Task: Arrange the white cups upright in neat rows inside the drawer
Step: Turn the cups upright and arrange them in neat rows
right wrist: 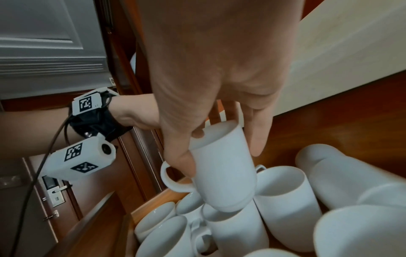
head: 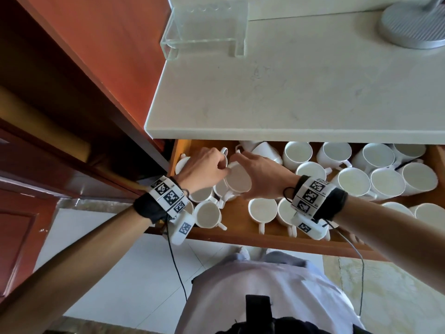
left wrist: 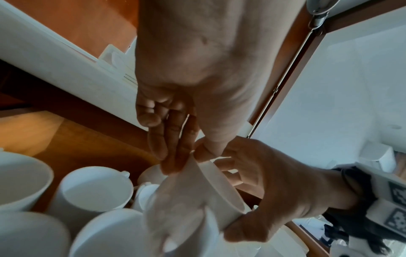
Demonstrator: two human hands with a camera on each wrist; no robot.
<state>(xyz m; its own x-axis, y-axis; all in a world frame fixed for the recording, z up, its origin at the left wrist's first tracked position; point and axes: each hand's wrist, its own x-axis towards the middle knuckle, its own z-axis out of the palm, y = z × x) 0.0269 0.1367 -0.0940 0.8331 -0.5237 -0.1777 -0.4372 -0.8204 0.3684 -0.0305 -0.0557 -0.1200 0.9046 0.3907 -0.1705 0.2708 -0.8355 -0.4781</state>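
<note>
The wooden drawer [head: 240, 235] stands open under the counter and holds several white cups. Both hands meet over its left part on one white cup [head: 238, 182] [left wrist: 197, 191] [right wrist: 222, 173], which is tilted and raised above the cups below. My right hand [head: 257, 174] [right wrist: 219, 156] grips its body, thumb by the handle and fingers on the far side. My left hand [head: 207, 167] [left wrist: 189, 160] pinches its rim between thumb and straight fingers. Upright cups [head: 354, 182] fill the right side. Others [head: 265, 150] lie on their sides at the back.
A pale stone counter [head: 289, 92] overhangs the back of the drawer, with a clear acrylic stand [head: 204, 27] and a grey round base [head: 414, 25] on it. Dark wooden cabinetry [head: 60, 116] stands to the left. More cups [head: 207, 214] crowd under my left wrist.
</note>
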